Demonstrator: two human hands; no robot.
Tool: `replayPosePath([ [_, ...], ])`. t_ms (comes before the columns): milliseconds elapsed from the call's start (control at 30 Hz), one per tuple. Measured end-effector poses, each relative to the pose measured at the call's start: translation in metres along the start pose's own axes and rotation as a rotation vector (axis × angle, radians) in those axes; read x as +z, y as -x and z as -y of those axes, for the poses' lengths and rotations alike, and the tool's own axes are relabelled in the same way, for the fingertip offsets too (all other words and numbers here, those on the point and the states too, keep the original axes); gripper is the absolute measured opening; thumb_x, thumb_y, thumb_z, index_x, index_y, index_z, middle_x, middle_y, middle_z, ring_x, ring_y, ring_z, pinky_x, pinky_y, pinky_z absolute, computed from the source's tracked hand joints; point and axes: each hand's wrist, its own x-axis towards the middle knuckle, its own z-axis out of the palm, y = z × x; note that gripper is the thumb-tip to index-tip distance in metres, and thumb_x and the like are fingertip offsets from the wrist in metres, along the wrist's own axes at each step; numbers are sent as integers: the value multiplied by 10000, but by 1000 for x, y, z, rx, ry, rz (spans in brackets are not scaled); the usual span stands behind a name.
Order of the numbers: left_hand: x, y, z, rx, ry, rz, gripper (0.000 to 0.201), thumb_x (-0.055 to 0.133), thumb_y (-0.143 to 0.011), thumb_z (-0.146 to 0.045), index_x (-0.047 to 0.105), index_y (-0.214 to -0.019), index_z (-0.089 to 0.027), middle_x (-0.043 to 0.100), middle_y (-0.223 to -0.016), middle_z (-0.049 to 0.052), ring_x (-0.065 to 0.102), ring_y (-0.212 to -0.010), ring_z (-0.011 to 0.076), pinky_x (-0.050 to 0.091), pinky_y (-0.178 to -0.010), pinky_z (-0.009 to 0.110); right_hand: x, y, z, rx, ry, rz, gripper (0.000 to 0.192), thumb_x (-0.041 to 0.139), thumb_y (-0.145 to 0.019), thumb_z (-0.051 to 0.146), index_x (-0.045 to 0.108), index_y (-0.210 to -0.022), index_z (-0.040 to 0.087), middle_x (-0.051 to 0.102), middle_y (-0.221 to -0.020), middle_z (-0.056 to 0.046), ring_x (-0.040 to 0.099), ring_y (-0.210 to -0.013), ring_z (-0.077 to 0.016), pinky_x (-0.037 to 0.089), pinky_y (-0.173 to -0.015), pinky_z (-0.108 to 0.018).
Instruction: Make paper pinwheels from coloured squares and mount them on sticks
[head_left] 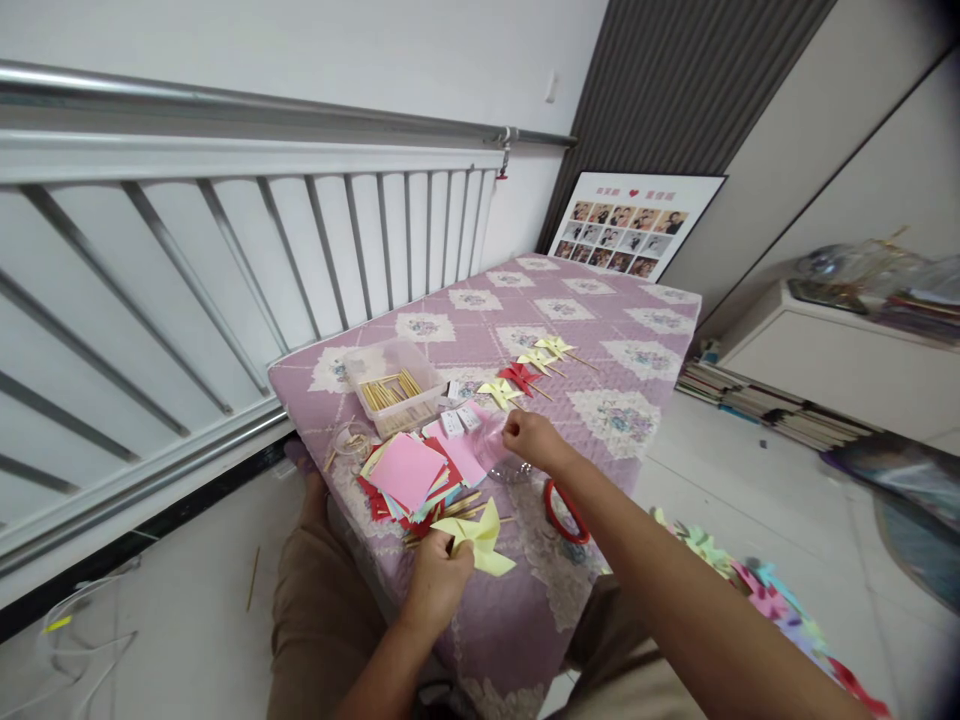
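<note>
Yellow pinwheel: held over the near part of the table, the left hand's thumb and fingers clamped on its paper.
Cloth: purple, quilted, with cream floral patches; covers the table.
Floor: pale, glossy tiles; coloured pinwheels heaped at right, a loose stick at left.
Red ring: on the cloth, below the right forearm.
Sticks: bundled beside the paper.
Paper: squares stacked unevenly, pink uppermost, red and pale blue edges showing.
Right hand: fingers curled together by some clear plastic; cannot tell whether they grip anything.
Cards: white, lying on pink; dark print too small to read.
Box: clear plastic, containing wooden sticks.
Row: four pinwheels on sticks, three yellow, one red.
Radiator: white, slatted, below a metal pipe.
Board: photographs in three rows; pink characters, illegible, flank a red heart.
Panel: dark, ribbed, behind the board.
</note>
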Motion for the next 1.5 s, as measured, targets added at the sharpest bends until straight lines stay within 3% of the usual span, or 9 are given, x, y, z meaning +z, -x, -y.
replayPosePath([
  [200, 0, -2, 2, -17, 44, 2, 182, 536, -746, -235, 691, -811, -167, 678, -715, 14, 559, -592, 144, 444, -566, 225, -14, 62, 11, -18, -213, -73, 92, 481, -763, 213, 494, -672, 217, 591, -635, 19, 547, -584, -128, 415, -546, -211],
  [367, -2, -5, 5, -62, 62, 13, 167, 549, -738, -261, 669, -802, -165, 618, -596, -19, 536, -524, 137, 429, -526, 226, 17, 119, 4, -14, -446, -44, 82, 476, -743, 254, 502, -674, 219, 528, -604, 30, 508, -546, -132, 400, -526, -231],
  [533, -4, -4, 2, -49, 53, 14, 174, 553, -743, -271, 679, -792, -160, 659, -642, -5, 569, -539, 138, 420, -508, 220, 47, 146, -10, 73, -308, -53, 102, 468, -750, 240, 503, -657, 217, 556, -606, 9, 536, -563, -155, 395, -553, -257],
  [700, -3, 0, -5, -69, 59, -11, 187, 567, -731, -260, 689, -830, -160, 670, -659, -17, 572, -531, 125, 430, -513, 211, 55, 155, -14, 37, -234, -11, 152, 455, -778, 227, 544, -656, 212, 615, -642, -25, 580, -616, -188, 420, -595, -287],
  [800, -2, 2, -10, -90, 73, -40, 162, 585, -716, -253, 684, -806, -161, 646, -610, -32, 553, -505, 116, 421, -495, 205, 56, 158, -18, 55, -281, 1, 131, 477, -793, 255, 594, -755, 208, 634, -666, -24, 588, -612, -192, 443, -598, -291],
  [933, -2, 3, -13, -81, 114, -44, 147, 601, -701, -243, 672, -798, -158, 655, -631, -28, 559, -521, 120, 439, -506, 210, 55, 163, -29, 104, -325, -46, 127, 474, -806, 253, 593, -770, 223, 651, -693, -26, 611, -652, -200, 471, -630, -297],
  [1100, -3, 0, -10, -117, 80, -50, 128, 596, -714, -241, 670, -770, -152, 623, -570, -35, 548, -493, 117, 438, -494, 209, 55, 169, -38, 39, -314, -79, 179, 437, -839, 214, 606, -780, 208, 671, -781, -62, 632, -746, -212, 477, -700, -311],
  [1267, -3, -1, -9, -104, 59, -51, 162, 592, -726, -217, 688, -836, -147, 684, -654, -14, 555, -493, 113, 441, -480, 209, 58, 163, -35, -38, -241, -78, 222, 426, -891, 217, 640, -845, 183, 662, -825, -78, 628, -805, -218, 479, -745, -312],
  [1500, -2, -1, -8, -97, 49, -53, 178, 583, -750, -191, 701, -868, -129, 717, -714, 15, 580, -530, 119, 463, -498, 205, 55, 150, -28, -3, -149, 51, 212, 465, -910, 192, 670, -962, 190, 680, -944, -79, 640, -891, -204, 470, -785, -286],
])
